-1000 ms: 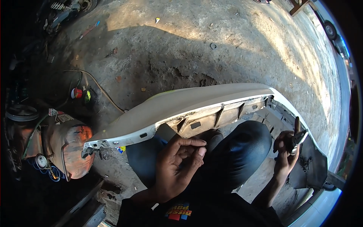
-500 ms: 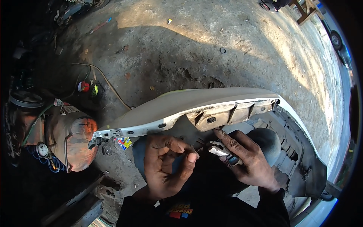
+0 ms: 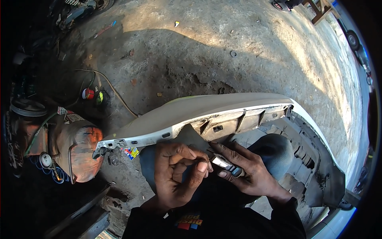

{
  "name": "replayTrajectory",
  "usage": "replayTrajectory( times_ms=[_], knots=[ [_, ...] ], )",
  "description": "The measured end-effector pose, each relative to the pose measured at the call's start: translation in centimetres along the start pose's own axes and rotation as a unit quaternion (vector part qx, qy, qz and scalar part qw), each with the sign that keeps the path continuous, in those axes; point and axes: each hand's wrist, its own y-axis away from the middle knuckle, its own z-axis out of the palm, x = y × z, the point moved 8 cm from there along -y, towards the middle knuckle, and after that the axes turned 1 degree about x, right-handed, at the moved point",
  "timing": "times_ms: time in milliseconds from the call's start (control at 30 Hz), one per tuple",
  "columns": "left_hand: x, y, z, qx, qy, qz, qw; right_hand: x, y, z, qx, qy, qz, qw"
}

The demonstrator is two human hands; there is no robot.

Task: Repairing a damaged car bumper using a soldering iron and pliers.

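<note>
My left hand [image 3: 175, 171] has its fingertips curled toward the thumb in a pinch; whatever lies between them is too small to make out. Just right of it, my right hand [image 3: 246, 171] grips a small silver-and-dark metal tool [image 3: 225, 164], its end close to my left fingertips. Behind both hands a pale plastic car bumper [image 3: 203, 109] rests across my knees [image 3: 270, 153], white along its edge, with a ribbed inner strip facing me and its right end curving down beside me.
An orange compressor tank [image 3: 81, 149] with gauge and hoses stands left. A red-and-white can [image 3: 88, 94] lies by a hose. Motorbike parts [image 3: 73, 18] are at top left; a sandaled foot [image 3: 280, 6], wooden stand [image 3: 320, 14] and vehicle wheel [image 3: 352, 40] are at top right.
My right hand has come in from the bumper's right side, bringing the tool to my left fingertips. My left hand stays pinched, having shifted only slightly.
</note>
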Motion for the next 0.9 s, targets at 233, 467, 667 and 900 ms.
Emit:
replayTrajectory(
  times_ms=[233,467,667,900],
  knots=[
    [-0.4,0.4,-0.5,0.007,-0.064,0.008,0.998,0.5,0.3,0.4,-0.025,0.007,0.018,1.000],
    [-0.1,0.1,-0.4,0.001,0.011,-0.009,1.000,-0.3,0.4,-0.4,-0.004,0.123,-0.051,0.991],
    [0.0,0.1,-0.3,-0.019,0.014,-0.020,1.000,-0.9,0.4,-0.7,0.031,0.178,-0.073,0.981],
    [-0.2,0.3,-0.5,-0.013,0.022,-0.060,0.998,-1.1,0.6,-0.7,0.021,0.222,-0.068,0.972]
  ],
)
